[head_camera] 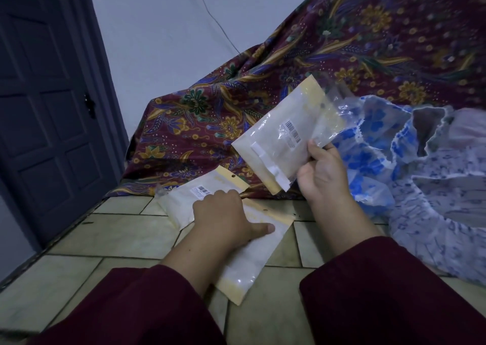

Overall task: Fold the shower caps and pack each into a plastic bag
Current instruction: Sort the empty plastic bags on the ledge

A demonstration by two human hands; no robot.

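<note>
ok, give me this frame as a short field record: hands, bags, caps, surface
left hand: pressed flat on the bags on the floor
right hand: pinches the raised bag by its lower edge, held off the floor
bags on the floor: two, overlapping, yellow-edged, barcode label on the far one
shower caps: blue floral, unfolded, piled at right behind the raised bag
surface: tiled floor
backdrop: batik cloth, dark door at left

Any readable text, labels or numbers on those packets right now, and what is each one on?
No text can be read.
Held plastic bag in the right hand: white barcode sticker, bars visible, print beside it too small to read.
Plastic bag on the floor by the left hand: white barcode sticker, print blurred.
Shower caps: flower pattern only, no words.
</note>
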